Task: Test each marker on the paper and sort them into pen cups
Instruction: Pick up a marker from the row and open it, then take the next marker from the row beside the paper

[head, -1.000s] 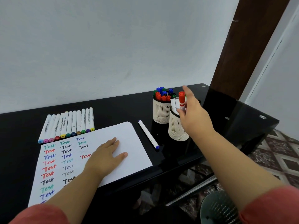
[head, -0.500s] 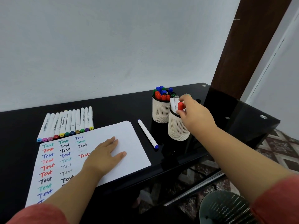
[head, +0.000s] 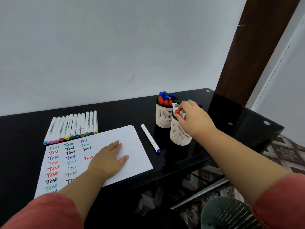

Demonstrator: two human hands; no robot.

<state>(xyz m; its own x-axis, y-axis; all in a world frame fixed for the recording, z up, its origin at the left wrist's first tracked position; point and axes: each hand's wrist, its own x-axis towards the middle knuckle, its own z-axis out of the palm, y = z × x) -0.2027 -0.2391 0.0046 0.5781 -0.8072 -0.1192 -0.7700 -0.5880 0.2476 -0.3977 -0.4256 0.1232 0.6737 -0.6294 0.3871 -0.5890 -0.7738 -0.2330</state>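
The right hand (head: pixel 193 119) reached across the tabletop (head: pixel 125 113) toward its far right corner, fingertips pinching the red marker (head: pixel 177 112) at the rim of the near cup (head: pixel 179 133). The far cup (head: pixel 163 115), just behind, held capped markers. The left hand (head: pixel 109 160) lay flat, fingers spread, on the paper (head: pixel 132 146) near the front edge. A blue marker (head: pixel 150 138) lay between paper and cups; a row of markers (head: pixel 72 128) lay beyond the paper's far left corner.
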